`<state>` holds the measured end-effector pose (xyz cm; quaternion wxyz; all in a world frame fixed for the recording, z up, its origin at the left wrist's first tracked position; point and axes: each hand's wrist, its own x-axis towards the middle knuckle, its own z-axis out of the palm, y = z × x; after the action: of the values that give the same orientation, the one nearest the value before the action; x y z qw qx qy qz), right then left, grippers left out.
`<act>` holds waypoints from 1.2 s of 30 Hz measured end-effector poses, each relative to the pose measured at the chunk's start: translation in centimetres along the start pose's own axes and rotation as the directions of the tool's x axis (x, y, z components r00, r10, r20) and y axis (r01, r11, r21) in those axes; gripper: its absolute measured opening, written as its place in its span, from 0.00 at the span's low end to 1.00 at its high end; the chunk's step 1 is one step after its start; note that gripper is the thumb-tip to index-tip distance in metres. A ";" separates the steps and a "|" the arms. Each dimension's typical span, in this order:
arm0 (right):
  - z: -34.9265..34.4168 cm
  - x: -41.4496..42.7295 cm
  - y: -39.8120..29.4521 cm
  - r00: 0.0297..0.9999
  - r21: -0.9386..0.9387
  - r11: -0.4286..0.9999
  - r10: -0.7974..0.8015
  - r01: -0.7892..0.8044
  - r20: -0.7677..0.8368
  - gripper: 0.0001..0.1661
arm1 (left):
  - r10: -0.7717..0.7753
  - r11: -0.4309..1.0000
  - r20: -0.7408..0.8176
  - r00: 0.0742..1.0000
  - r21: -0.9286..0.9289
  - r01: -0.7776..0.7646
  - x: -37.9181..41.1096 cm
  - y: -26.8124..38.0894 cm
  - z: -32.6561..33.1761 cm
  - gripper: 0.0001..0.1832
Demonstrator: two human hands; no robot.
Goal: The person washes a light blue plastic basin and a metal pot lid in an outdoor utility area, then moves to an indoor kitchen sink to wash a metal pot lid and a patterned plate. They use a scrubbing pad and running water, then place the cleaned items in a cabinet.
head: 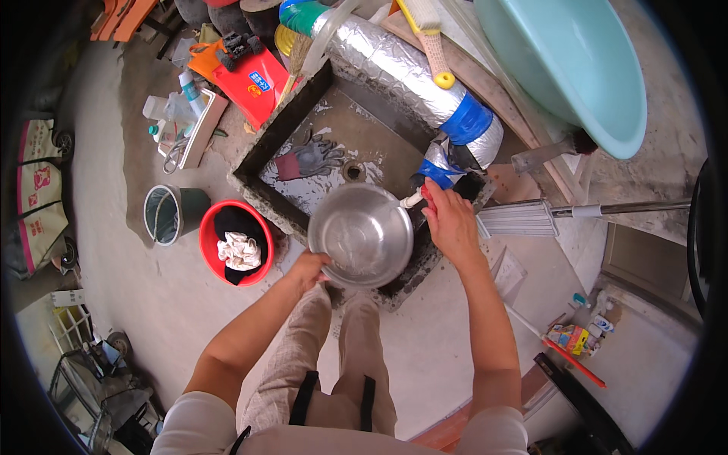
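A round metal basin is held over the near corner of a concrete floor sink. My left hand grips the basin's rim at its lower left. At the basin's upper right, my right hand has its fingers on the red handle of a tap, whose pale spout points over the rim. The basin looks shiny inside; whether water stands in it I cannot tell. Behind it in the sink lie grey work gloves with a dark red cuff, left of a round drain.
Left of the sink stand a red tub with dark and white cloth and a green bucket. A foil-wrapped pipe crosses the sink's far edge, near a scrubbing brush. A large turquoise basin and a mop are at right.
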<state>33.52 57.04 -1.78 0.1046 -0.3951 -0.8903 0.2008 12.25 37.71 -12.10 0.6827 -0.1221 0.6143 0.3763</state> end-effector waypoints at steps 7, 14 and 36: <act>-2.2 0.9 1.0 0.969 -0.168 0.962 -0.191 0.216 0.155 0.33 | 0.129 0.991 -0.022 0.991 -0.026 -0.130 3.3 2.3 1.7 0.27; -1.3 1.4 1.0 0.986 -0.261 0.951 -0.161 0.167 0.045 0.32 | 0.149 0.989 -0.008 0.989 -0.022 -0.149 3.8 0.8 3.0 0.30; 0.4 -37.3 -9.3 0.590 0.125 0.595 0.804 -0.794 -0.078 0.34 | 0.718 -0.676 0.695 -0.033 0.685 -0.273 -11.6 12.3 -7.1 0.35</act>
<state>52.11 23.48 0.92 0.0742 -0.7598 -0.6016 0.2351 -0.78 37.42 0.77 -0.0591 0.7200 0.6559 0.2189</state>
